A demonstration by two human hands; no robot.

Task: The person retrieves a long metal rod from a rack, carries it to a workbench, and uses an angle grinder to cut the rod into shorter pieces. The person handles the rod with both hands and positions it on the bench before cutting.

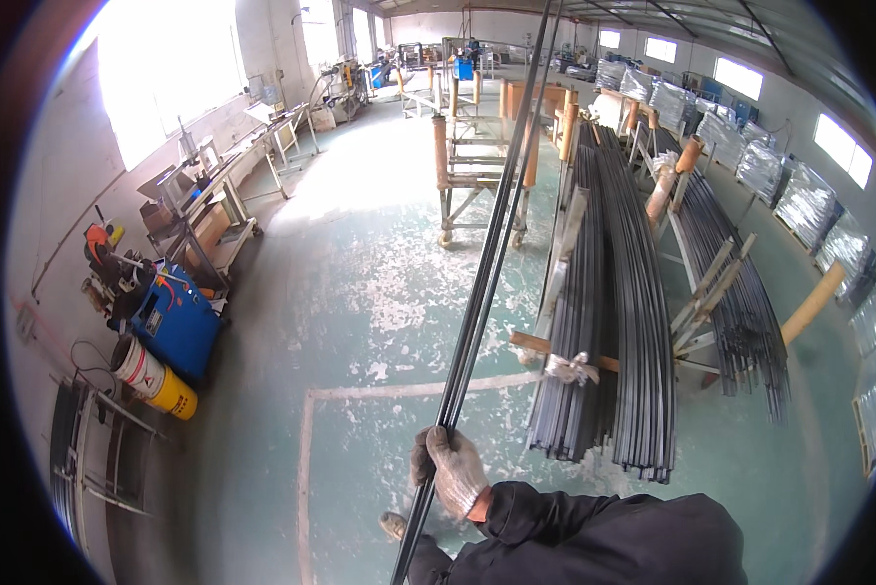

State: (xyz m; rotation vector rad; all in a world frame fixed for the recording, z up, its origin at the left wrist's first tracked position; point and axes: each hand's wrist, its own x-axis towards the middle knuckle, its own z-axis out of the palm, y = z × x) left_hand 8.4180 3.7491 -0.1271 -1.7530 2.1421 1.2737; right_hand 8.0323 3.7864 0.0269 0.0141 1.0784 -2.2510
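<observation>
My right hand (455, 471), in a pale knit glove with dark fingers, is closed around a few long, thin dark bars (463, 341). They slant from the lower edge up and away toward the far end of the room. Below the hand the bars pass close by my leg and shoe (393, 526). My left hand does not show. To the right of the held bars, a large stack of similar dark bars (643, 322) lies lengthwise on a metal rack, its near ends beside my right arm.
A second bar stack (736, 292) lies farther right, past rack posts with a brown-wrapped top (689, 154). Ahead stands a wheeled metal frame (472, 180). On the left are a blue machine (177, 317), a yellow-and-white bucket (155, 378) and workbenches (228, 175). Wrapped pallets (807, 203) line the right wall.
</observation>
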